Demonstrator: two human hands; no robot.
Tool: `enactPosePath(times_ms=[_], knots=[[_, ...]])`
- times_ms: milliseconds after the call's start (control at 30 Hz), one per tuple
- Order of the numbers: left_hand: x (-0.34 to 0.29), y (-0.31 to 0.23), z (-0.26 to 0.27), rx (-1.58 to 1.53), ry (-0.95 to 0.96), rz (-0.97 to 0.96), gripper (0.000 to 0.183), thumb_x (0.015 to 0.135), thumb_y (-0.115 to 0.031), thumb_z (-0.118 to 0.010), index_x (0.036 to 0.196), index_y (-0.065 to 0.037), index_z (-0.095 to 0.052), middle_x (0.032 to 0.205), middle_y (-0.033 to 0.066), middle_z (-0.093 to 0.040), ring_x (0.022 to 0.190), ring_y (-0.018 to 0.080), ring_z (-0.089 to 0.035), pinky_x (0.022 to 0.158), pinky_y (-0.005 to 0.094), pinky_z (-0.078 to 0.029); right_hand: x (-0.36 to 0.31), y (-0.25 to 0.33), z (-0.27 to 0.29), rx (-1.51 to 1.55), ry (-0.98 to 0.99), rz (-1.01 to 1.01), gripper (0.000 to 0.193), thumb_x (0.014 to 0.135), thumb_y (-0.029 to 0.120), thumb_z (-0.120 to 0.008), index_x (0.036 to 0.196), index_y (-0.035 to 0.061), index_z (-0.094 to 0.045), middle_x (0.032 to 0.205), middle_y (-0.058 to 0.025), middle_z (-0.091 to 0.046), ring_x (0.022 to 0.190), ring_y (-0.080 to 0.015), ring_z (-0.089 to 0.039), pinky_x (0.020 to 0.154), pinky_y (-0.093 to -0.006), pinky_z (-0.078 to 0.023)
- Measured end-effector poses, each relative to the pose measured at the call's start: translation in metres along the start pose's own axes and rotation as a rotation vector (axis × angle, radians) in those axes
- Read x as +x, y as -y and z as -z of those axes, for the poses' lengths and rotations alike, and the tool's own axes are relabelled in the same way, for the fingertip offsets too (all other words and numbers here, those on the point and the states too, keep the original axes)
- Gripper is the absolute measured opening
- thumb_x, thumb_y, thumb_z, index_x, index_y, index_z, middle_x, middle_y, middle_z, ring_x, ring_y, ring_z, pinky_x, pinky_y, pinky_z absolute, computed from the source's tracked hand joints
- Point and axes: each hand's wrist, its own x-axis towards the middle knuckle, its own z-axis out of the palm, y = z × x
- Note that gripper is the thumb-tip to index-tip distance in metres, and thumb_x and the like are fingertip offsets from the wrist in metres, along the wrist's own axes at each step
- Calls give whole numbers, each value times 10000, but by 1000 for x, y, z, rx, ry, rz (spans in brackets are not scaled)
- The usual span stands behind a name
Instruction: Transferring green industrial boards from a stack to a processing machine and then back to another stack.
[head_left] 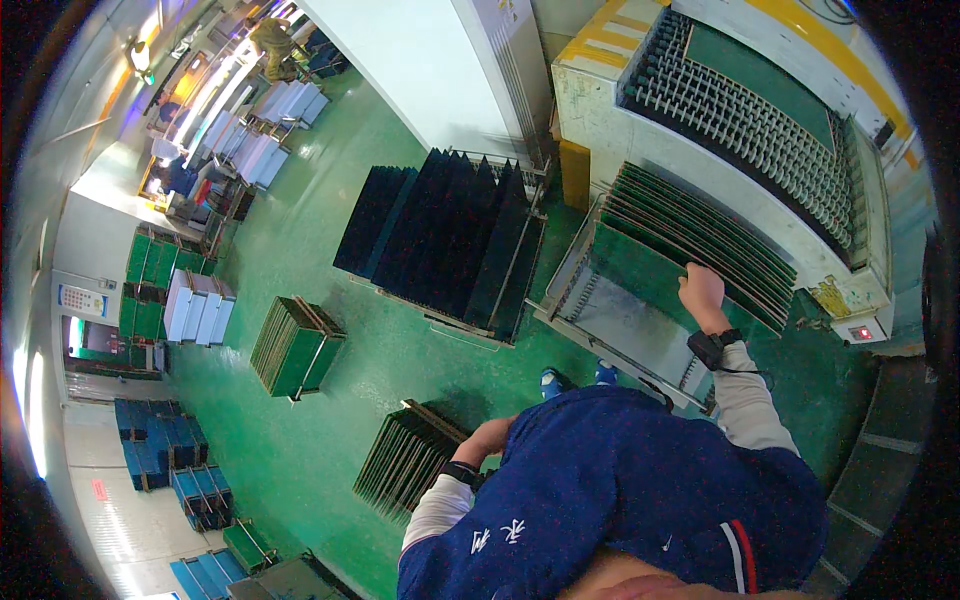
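My right hand (703,290) is closed on the upper edge of the nearest green board (640,262) in a metal rack cart (665,362). Behind that board stand several more green boards (700,235), upright in slots. The near part of the cart shows its pale bottom and toothed side rails. At my left side, my left hand (490,437) hangs by the hem of my blue top, its fingers mostly hidden. Below it on the floor is a rack of thin boards (405,458); I cannot tell whether the hand touches it.
A roller conveyor machine (735,125) carries a flat green panel (765,75) beyond the cart. Left of the cart stands a large rack of dark boards (450,240). A smaller green board stack (297,345) sits on the green floor. People (275,45) work far left.
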Motion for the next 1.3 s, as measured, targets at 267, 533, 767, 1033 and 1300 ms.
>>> enactPosePath(times_ms=[267,533,767,1033,1300], knots=[[-2,-10,7,-14,33,17,559,836,-381,-565,1332,-161,-429,1122,211,-605,984,415,-585,813,434,-466,0,-2,-2,-11,-5,3,190,763,217,-656,806,45,-587,769,-168,-635,761,-365,-616,642,-475,-476],[-2,-10,8,13,50,16,573,837,-404,-565,1333,-152,-425,1121,215,-604,988,416,-582,808,446,-466,0,1,2,-18,8,0,187,766,216,-655,822,49,-593,783,-163,-639,776,-359,-618,652,-469,-478],[-5,-17,10,0,25,-14,572,836,-385,-572,1333,-141,-426,1138,213,-599,1006,419,-576,825,444,-465,-1,0,2,-8,17,-9,178,783,224,-644,817,56,-595,807,-162,-642,807,-360,-625,683,-477,-486],[-3,-13,7,6,39,15,561,831,-386,-580,1324,-160,-440,1154,205,-594,1013,417,-573,828,438,-465,-1,0,3,-14,24,-5,181,790,228,-635,832,57,-594,825,-157,-643,820,-361,-622,694,-478,-487],[1,-5,2,-7,36,44,535,842,-339,-566,1331,-165,-436,1165,198,-590,1028,417,-565,835,435,-463,-2,4,7,-22,48,-26,185,794,233,-631,857,61,-604,847,-154,-647,838,-358,-624,706,-476,-491]])
